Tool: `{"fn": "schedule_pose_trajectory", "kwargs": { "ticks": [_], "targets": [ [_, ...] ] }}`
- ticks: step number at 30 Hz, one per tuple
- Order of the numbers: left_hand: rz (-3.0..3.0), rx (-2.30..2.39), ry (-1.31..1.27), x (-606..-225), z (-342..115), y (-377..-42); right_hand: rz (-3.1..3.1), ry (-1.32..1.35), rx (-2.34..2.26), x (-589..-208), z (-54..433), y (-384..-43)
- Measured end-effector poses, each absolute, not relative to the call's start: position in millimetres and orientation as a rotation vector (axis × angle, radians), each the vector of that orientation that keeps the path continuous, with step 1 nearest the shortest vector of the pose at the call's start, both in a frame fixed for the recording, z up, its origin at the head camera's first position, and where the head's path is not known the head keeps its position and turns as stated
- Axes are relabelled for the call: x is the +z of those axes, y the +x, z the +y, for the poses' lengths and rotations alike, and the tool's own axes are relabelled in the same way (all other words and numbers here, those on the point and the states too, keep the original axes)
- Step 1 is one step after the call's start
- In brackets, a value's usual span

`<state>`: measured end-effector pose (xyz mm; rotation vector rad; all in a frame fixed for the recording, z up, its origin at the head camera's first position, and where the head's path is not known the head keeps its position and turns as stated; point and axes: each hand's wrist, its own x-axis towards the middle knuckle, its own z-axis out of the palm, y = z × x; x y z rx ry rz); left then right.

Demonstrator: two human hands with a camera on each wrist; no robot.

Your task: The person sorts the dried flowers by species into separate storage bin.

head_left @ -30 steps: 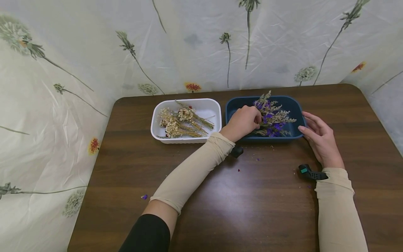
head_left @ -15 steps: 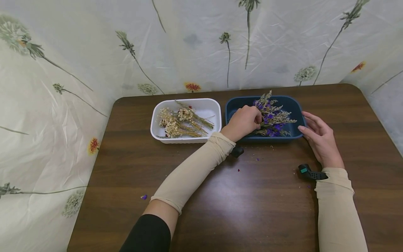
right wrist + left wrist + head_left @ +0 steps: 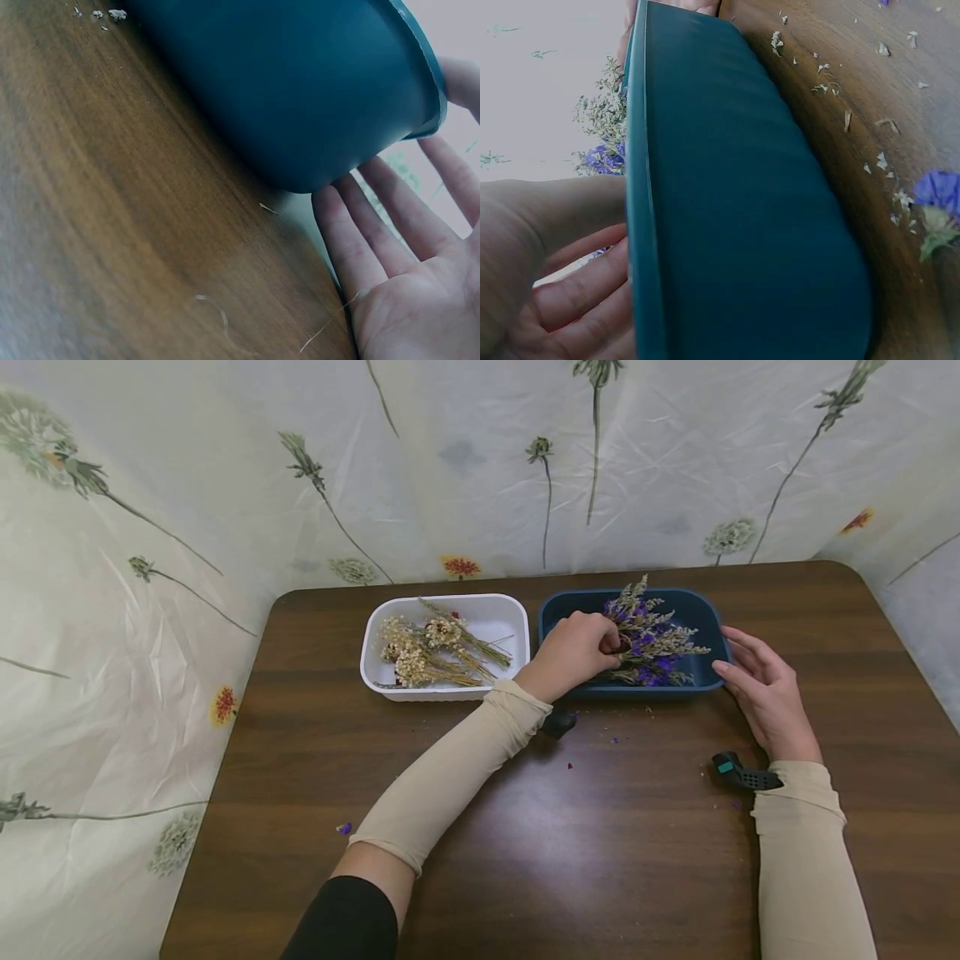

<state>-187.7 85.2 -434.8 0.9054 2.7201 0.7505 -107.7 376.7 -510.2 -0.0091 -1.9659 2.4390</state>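
Note:
The dark blue plastic tray (image 3: pixel 630 692) holds a bunch of dried purple flowers (image 3: pixel 651 647) with pale, feathery sprigs. My left hand (image 3: pixel 573 647) reaches in over the front rim, its curled fingers gripping the flowers near their stem end. In the left wrist view the tray wall (image 3: pixel 735 187) hides those fingertips and most of the flowers (image 3: pixel 604 154). My right hand (image 3: pixel 767 693) holds the tray's right end, with the thumb over the rim and the fingers along the outside. The right wrist view shows those fingers (image 3: pixel 409 217) nearly straight against the wall.
Left of the blue tray stands a white tray (image 3: pixel 442 696) with several bunches of cream dried flowers (image 3: pixel 411 662). Petals and crumbs lie on the wooden table (image 3: pixel 525 860), including a purple petal (image 3: pixel 345 828). A floral sheet (image 3: pixel 480 468) hangs behind.
My left hand and forearm have shifted very slightly left, the fingers still at the flowers. The right hand and both trays hold their places.

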Motion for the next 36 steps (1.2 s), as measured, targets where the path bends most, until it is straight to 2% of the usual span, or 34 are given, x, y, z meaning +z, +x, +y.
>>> {"fn": "schedule_pose_trajectory", "kwargs": {
  "ticks": [20, 36],
  "targets": [
    [2.741, 0.725, 0.936, -425.1, 80.1, -156.1, -1.91, 0.019, 2.469, -512.0, 382.4, -106.3],
    [2.985, 0.676, 1.003, -428.2, 27.2, -127.9, -1.879, 0.021, 2.485, -511.8, 377.1, -111.6]
  ]
}}
